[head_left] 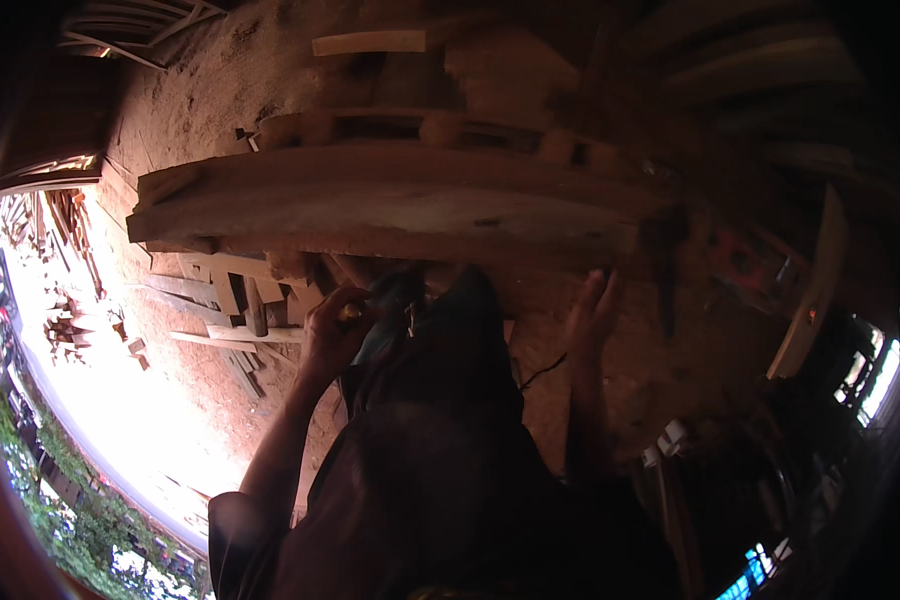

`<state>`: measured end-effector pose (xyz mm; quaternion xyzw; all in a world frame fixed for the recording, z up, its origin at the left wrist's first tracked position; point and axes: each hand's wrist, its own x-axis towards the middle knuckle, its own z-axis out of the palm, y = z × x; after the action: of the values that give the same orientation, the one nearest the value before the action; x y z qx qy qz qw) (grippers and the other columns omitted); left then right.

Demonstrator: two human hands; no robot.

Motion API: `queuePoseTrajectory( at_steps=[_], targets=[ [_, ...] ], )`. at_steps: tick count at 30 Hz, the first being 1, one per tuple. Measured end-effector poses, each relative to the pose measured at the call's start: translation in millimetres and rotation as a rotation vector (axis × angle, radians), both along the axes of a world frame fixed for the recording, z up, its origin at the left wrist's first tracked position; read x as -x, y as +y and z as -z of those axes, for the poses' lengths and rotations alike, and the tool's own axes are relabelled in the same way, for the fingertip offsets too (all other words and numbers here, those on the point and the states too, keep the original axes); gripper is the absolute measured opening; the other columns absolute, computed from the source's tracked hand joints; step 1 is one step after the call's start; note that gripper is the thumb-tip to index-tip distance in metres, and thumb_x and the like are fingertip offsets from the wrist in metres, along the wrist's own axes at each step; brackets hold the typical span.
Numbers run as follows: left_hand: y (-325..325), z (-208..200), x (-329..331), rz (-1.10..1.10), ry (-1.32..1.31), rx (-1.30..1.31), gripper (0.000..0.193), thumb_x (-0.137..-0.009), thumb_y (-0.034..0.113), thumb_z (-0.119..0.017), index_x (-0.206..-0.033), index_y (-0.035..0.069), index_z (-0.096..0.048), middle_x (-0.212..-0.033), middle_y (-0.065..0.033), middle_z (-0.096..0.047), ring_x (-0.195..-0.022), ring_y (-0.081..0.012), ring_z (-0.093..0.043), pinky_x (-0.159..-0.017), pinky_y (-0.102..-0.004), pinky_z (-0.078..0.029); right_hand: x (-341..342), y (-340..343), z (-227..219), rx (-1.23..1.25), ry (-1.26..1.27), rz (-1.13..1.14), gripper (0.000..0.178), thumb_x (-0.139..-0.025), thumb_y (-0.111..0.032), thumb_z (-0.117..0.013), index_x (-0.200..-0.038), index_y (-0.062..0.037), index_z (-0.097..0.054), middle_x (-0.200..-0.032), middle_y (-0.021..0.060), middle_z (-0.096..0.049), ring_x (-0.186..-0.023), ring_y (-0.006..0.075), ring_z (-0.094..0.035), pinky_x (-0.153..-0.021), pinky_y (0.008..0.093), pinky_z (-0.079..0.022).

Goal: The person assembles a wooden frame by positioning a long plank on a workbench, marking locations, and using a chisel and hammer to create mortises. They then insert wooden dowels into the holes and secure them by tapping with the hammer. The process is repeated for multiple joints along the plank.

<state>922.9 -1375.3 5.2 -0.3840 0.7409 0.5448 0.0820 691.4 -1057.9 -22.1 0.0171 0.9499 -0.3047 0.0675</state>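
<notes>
My left hand [332,328] is closed around a small rounded yellowish object [350,313], just in front of the workbench and beside my leg. Most of that object is covered by the fingers, so its kind does not show. At the bench's near edge, my right hand [592,310] has its fingers stretched out and nothing visible in them. Whether its fingertips touch the edge, I cannot tell. The long, thick wooden bench [370,210] runs across in front of me, with a worn, pale top.
Wood offcuts [255,300] lie piled under and beside the bench at left. A long board [815,290] leans at right near a red object [755,265], dim and unclear. More planks [370,42] lie beyond the bench. Bright daylight enters at left.
</notes>
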Motion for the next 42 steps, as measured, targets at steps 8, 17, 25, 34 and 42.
queuePoseTrajectory(
  at_steps=[8,17,25,34,42],
  targets=[
    [51.0,-23.3,66.4,0.131,0.218,0.234,0.041,-0.092,0.012,-0.087,-0.13,0.007,-0.073,-0.105,-0.0115,-0.079,-0.1,-0.0291,-0.08,-0.083,-0.0408,-0.064,46.1,11.1,26.1,-0.016,-0.095,-0.109,0.046,-0.109,-0.018,-0.06,-0.149,0.0044,-0.059,-0.145,0.0287,-0.064,-0.133,0.0458,-0.063,-0.111,0.0486,-0.052],
    [112.9,-46.5,156.0,0.258,-0.003,0.286,0.113,-0.096,0.015,-0.08,-0.178,0.017,-0.001,-0.108,-0.0189,-0.079,-0.085,-0.0376,-0.08,-0.075,-0.0465,-0.065,99.4,12.0,3.6,0.137,0.235,-0.331,0.055,-0.104,-0.003,-0.066,-0.158,-0.0059,-0.054,-0.15,0.0215,-0.062,-0.137,0.0408,-0.061,-0.115,0.0499,-0.051],
    [169.1,-45.0,188.6,0.646,-0.038,0.195,0.116,-0.096,0.022,-0.075,-0.177,0.027,0.007,-0.094,-0.0242,-0.079,-0.084,-0.0442,-0.079,-0.077,-0.0556,-0.064,92.3,88.8,-25.0,-0.112,0.211,-0.195,0.066,-0.103,-0.032,-0.076,-0.159,-0.006,-0.052,-0.153,0.0217,-0.06,-0.145,0.0421,-0.055,-0.118,0.0535,-0.046],
    [151.1,-54.7,171.7,0.298,-0.086,0.263,0.112,-0.093,0.015,-0.078,-0.178,0.027,-0.006,-0.103,-0.0215,-0.08,-0.09,-0.0456,-0.078,-0.087,-0.0566,-0.064,122.0,137.7,-2.5,-0.069,-0.105,-0.222,0.07,-0.105,-0.045,-0.073,-0.156,-0.0036,-0.052,-0.13,0.0198,-0.068,-0.106,0.0321,-0.071,-0.092,0.0472,-0.058],
    [27.5,-47.4,94.3,0.112,-0.212,0.369,0.106,-0.094,0.004,-0.075,-0.178,0.025,-0.014,-0.095,-0.0166,-0.078,-0.087,-0.032,-0.079,-0.08,-0.0461,-0.062,92.0,92.9,-86.5,0.87,-0.269,0.278,0.04,-0.11,-0.038,-0.068,-0.132,-0.0054,-0.06,-0.087,0.0007,-0.053,-0.068,0.0118,-0.053,-0.06,0.0307,-0.047]
  ],
)
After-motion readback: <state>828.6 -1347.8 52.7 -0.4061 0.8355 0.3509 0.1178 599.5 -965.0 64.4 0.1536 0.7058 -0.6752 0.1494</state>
